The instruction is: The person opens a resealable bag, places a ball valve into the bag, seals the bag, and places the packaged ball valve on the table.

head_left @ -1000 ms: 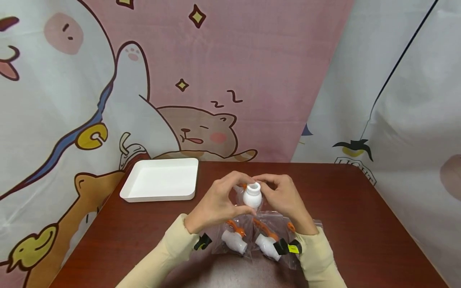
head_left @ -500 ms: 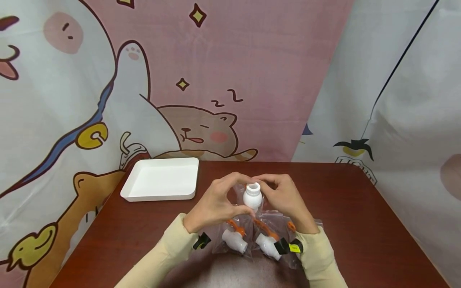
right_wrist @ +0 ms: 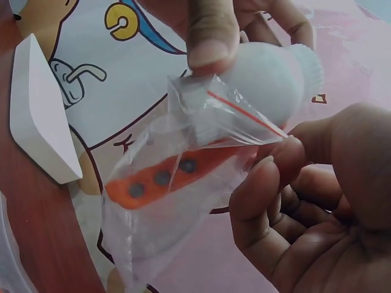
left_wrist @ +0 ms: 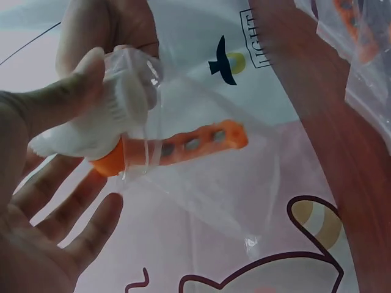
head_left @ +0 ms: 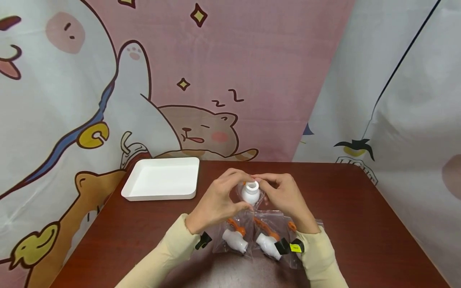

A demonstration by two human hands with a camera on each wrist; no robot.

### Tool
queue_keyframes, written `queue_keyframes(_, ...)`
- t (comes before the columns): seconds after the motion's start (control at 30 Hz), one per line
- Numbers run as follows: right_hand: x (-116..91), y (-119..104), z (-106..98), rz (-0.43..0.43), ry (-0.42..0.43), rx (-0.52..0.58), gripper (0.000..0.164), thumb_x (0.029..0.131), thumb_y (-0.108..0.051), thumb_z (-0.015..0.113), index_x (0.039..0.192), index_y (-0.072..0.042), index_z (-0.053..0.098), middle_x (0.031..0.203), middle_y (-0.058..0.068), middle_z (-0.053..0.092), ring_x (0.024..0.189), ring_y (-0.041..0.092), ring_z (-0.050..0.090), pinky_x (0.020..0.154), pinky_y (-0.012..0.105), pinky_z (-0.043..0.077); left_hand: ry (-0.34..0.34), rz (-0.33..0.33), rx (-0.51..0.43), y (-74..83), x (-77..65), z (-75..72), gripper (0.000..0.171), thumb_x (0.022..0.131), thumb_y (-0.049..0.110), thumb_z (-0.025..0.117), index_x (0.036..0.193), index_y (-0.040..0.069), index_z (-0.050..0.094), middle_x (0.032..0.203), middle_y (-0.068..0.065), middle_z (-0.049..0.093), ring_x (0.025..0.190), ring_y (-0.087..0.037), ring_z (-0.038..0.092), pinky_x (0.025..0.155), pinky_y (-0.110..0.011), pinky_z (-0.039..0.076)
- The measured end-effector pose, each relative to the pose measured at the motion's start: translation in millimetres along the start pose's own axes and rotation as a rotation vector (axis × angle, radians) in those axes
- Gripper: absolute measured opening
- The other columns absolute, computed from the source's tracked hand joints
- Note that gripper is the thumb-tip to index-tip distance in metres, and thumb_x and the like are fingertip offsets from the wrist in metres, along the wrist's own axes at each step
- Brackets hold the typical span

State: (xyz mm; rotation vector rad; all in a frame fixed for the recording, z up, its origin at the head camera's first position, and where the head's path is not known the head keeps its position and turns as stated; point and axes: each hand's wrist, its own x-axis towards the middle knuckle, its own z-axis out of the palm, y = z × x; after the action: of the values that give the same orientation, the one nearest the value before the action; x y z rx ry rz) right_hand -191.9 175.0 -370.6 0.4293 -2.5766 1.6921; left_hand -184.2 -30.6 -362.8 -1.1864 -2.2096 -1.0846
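Above the table, a white plastic valve is partly inside a clear zip bag. Its orange handle, with a row of holes, lies within the bag, while one white end sticks out past the bag's red-lined mouth. My left hand grips the valve, thumb across the white body and the other fingers on its far side. With thumb and fingertips, my right hand pinches the bag's edge near that red line. In the head view, the fingers hide much of the bag.
Several bagged valves lie on the table nearer the body, among them a left one and a middle one. Toward the back left stands a shallow white tray. Behind the dark red table hangs a printed cloth.
The valve has shifted slightly up and left between my hands, and the bag shows more clearly around its lower part. Both arms stay nearly where they were.
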Motion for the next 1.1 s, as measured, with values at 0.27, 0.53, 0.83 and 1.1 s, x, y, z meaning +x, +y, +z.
queue_keyframes(0.27,2,-1,3,0.083,-0.016,0.130,0.020,0.092,-0.023,0.060,0.108,-0.017,0.070,0.062,0.013,0.061,0.048,0.029,0.057,0.047,0.040,0.052,0.156,0.020,-0.054,-6.2,-2.6,4.2,0.060,0.058,0.025,0.088,0.109,0.013,0.058,0.112,0.003,0.059,0.107,-0.009,0.055,0.080,-0.026,0.051)
queue_keyframes(0.53,2,-3,1,0.117,-0.001,0.187,0.024,0.089,-0.033,0.064,0.105,-0.017,0.072,0.069,0.011,0.062,0.048,0.023,0.054,0.049,0.040,0.053,0.071,0.036,-0.078,-10.0,-2.4,4.1,0.055,0.059,0.022,0.087,0.107,0.014,0.062,0.113,0.005,0.060,0.111,-0.008,0.052,0.093,-0.022,0.046)
queue_keyframes(0.83,1,-10,3,0.126,0.016,0.205,0.020,0.093,-0.020,0.060,0.107,-0.012,0.070,0.067,0.010,0.060,0.049,0.030,0.055,0.046,0.037,0.051,0.018,-0.179,-0.203,-10.1,-8.6,5.5,0.061,0.066,0.025,0.082,0.123,0.028,0.059,0.120,0.011,0.055,0.105,-0.007,0.056,0.080,-0.027,0.053)
queue_keyframes(1.1,-6,-31,1,0.130,0.005,0.208,0.021,0.093,-0.018,0.059,0.107,-0.008,0.069,0.059,0.009,0.057,0.044,0.018,0.054,0.040,0.028,0.046,0.062,-0.360,-0.358,-8.6,-10.4,7.3,0.052,0.070,0.016,0.081,0.119,0.025,0.064,0.103,0.009,0.062,0.091,-0.011,0.064,0.074,-0.025,0.055)
